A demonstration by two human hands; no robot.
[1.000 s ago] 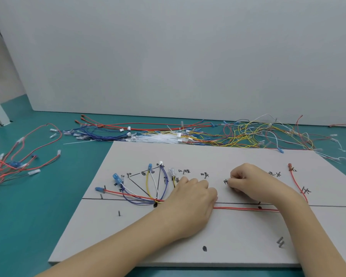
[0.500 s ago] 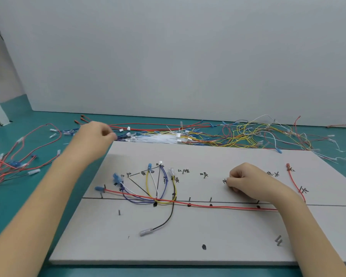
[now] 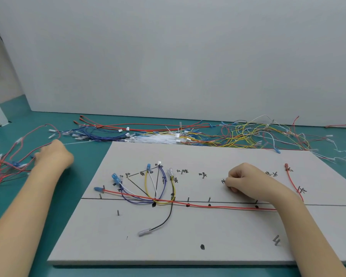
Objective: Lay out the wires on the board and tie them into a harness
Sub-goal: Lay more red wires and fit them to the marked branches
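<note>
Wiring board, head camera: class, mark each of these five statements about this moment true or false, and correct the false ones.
1. The long red wire lies along the black line across the board. True.
2. The left hand rests on the board. False: it is off the board, at the red wires on the green table.
3. The black wire ends in a clear sleeve near the board's front. True.
4. The right hand lies flat with straight fingers. False: its fingers are curled, on the board.
5. The yellow wire loop lies at the board's right end. False: it is left of centre.
</note>
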